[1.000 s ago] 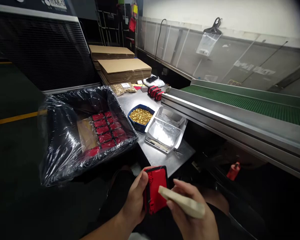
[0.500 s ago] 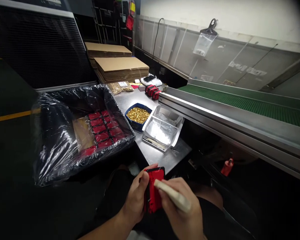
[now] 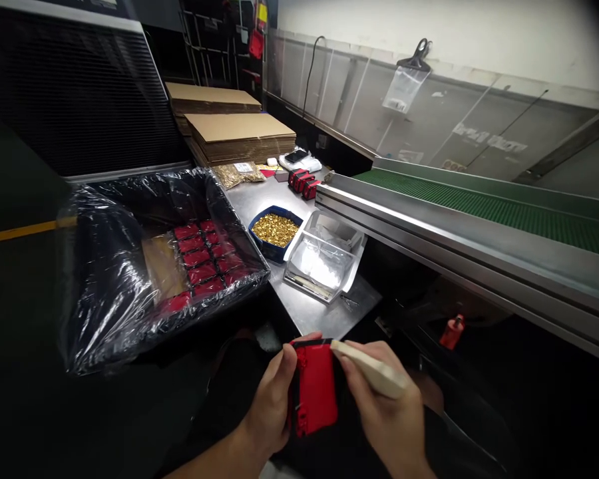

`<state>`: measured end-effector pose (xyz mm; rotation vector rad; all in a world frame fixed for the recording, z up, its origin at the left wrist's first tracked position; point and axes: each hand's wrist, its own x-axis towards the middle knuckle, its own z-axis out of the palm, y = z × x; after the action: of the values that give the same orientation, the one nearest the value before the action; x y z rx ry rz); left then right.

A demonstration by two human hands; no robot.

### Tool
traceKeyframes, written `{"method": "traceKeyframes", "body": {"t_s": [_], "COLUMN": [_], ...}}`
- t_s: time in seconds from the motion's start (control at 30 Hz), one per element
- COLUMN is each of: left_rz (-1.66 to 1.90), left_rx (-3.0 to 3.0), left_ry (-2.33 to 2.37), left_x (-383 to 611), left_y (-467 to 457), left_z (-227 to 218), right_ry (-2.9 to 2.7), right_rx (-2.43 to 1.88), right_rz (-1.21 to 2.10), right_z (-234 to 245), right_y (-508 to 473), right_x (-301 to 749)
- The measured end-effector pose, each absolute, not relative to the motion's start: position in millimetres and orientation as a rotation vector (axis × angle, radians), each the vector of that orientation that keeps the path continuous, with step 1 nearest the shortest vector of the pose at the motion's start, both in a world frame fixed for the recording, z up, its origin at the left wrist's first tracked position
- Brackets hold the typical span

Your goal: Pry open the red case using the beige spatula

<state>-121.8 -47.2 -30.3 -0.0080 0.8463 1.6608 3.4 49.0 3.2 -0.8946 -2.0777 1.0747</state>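
Right now the left hand (image 3: 269, 399) holds a red pouch-like case (image 3: 315, 389) upright, just off the near edge of the steel worktop (image 3: 319, 314), its fingers (image 3: 279, 362) clenched around the case's side. The right hand (image 3: 379, 392) grasps a pale strip (image 3: 372, 368), perhaps wood or stiff card, between its fingers (image 3: 357, 356), and the strip's end meets the case's top edge. A sound hold here seems to be the case braced firmly in one hand, its face left free, with the strip pressed evenly along the edge. Left of the worktop sits a black crate (image 3: 104, 266) lined with clear plastic film, holding rows of red packs (image 3: 204, 266). On the worktop, a blue tray (image 3: 269, 251) holds a heap of small gold pieces (image 3: 274, 229), and a clear plastic bin (image 3: 292, 269) stands just beside it with crumpled clear plastic inside. Three more red packs (image 3: 302, 183) lie toward the worktop's far end, before stacked flat cardboard sheets (image 3: 239, 136).
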Motion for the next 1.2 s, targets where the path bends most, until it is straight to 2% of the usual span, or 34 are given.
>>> {"method": "traceKeyframes", "body": {"t_s": [0.23,0.43,0.53,0.93,1.03,1.2], "left_rz": [1.582,1.615,1.62,1.629,1.625,1.567], "left_rx": [-0.147,-0.14,-0.152,-0.063,-0.086,-0.109], "left_ry": [0.567,0.591,0.62,0.753,0.74,0.557], "left_x": [-121,-119,-116,-119,-119,-121], "left_y": [-34,-33,-36,-43,-42,-42], "left_z": [-19,-22,-25,-30,-32,-31], "right_ry": [-2.056,-2.344,-2.293,-2.239,-2.154,-2.142], "right_rx": [-0.877,-0.532,-0.656,-0.577,-0.746,-0.69], "right_rz": [0.925,0.979,0.98,1.098,1.116,1.126], "right_z": [23,28,24,11,10,16], "right_y": [48,36,37,31,25,24], "right_x": [22,14,7,6,4,5]}}
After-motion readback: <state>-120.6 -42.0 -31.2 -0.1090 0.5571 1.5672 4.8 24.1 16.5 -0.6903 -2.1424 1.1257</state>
